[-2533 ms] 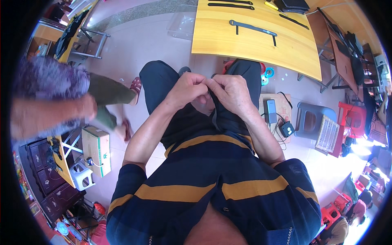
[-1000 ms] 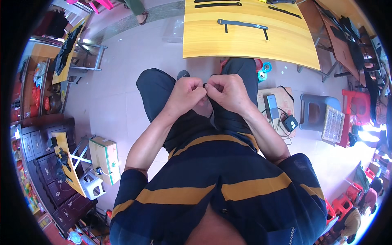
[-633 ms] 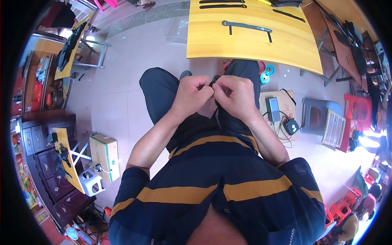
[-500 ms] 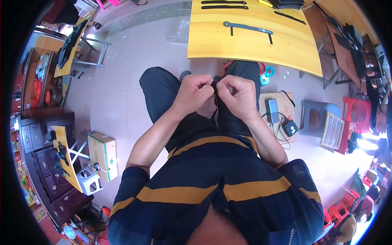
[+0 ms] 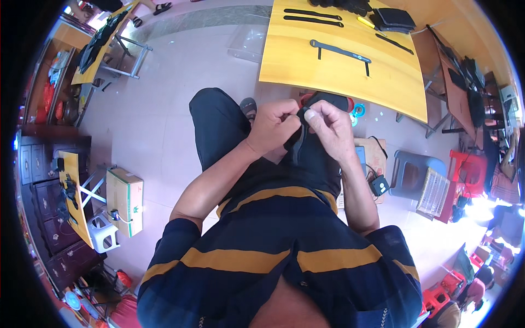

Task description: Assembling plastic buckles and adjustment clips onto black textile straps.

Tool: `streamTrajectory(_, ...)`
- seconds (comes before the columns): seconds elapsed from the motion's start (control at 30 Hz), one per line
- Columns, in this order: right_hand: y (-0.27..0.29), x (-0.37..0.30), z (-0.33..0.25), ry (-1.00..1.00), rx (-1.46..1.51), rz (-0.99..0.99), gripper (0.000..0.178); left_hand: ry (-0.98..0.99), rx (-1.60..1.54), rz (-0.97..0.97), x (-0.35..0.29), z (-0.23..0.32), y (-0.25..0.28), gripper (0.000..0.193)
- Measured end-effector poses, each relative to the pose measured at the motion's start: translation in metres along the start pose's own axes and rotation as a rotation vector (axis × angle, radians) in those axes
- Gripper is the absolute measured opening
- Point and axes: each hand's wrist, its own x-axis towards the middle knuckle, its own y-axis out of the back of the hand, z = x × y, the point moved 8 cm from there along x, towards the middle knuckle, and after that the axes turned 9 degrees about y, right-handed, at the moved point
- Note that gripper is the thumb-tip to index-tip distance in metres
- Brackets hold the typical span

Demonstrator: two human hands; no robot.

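Note:
Above my lap, my left hand (image 5: pixel 276 127) and my right hand (image 5: pixel 331 130) are close together, both with fingers pinched. Between them runs a dark strap (image 5: pixel 297 146), its lower part hanging over my dark trousers, so its outline is hard to follow. The right thumb presses on the strap's upper end. My left fingers are curled into a fist at its side. Beyond the hands, a grey strap (image 5: pixel 342 52) with two short black tabs lies on the yellow table (image 5: pixel 306 70).
Black straps (image 5: pixel 313 21), a yellow-handled tool (image 5: pixel 365 22) and a stack of black pieces (image 5: pixel 394 19) lie on the table. Right of my legs are a black adapter (image 5: pixel 378 186) with cords, a grey stool (image 5: pixel 415 172) and a red stool (image 5: pixel 467 172). A carton (image 5: pixel 124 201) stands left.
The view has shifted, so the table appears farther right. My hands have turned slightly, and more of the dark strap shows between them. My right thumb now lies over its end.

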Motion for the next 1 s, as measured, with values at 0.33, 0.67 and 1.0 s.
streamTrajectory(0.33,0.004,0.008,0.001,0.023,0.122,0.18,0.014,-0.172,0.048,0.121,0.002,0.029,0.001,0.007)
streamTrajectory(0.67,0.002,0.006,0.004,0.082,0.203,0.292,0.01,-0.122,0.238,0.207,0.002,0.05,0.005,0.03)
streamTrajectory(1.0,0.011,0.005,-0.02,0.221,0.087,0.385,0.011,-0.232,0.088,0.219,0.0,0.051,0.003,0.026)
